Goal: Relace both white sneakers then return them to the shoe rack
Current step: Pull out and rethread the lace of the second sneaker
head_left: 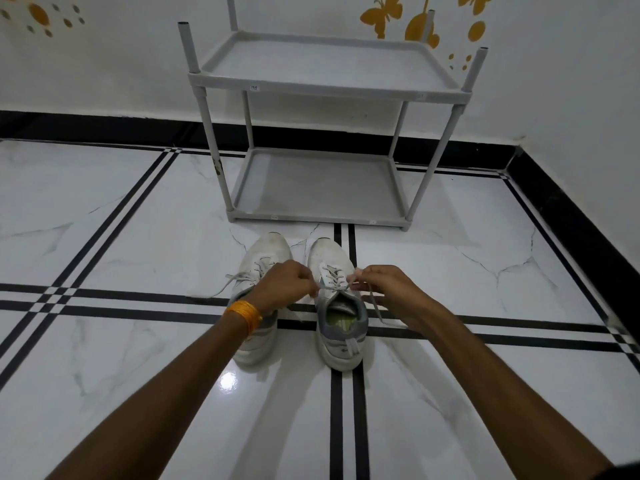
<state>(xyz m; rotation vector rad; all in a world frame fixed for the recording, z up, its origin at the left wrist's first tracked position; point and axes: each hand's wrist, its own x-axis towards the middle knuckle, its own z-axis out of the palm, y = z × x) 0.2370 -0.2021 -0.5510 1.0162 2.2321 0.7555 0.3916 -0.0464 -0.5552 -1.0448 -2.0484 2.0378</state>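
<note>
Two white sneakers stand side by side on the floor, toes pointing at the rack. The right sneaker point(341, 327) has grey laces threaded through its eyelets. My left hand point(289, 284) pinches one lace end at the shoe's left side, and my right hand point(388, 289) pinches the other lace end, which trails down past the shoe. The left sneaker point(268, 252) is partly hidden under my left wrist; its loose lace point(228, 282) lies out to the left. The grey two-shelf shoe rack point(322, 188) stands just beyond the shoes, both shelves bare.
The floor is glossy white marble tile point(138, 358) with black stripe lines. A white wall with orange decals and a black skirting point(571, 220) runs behind the rack and along the right side. An orange bangle point(244, 315) sits on my left wrist.
</note>
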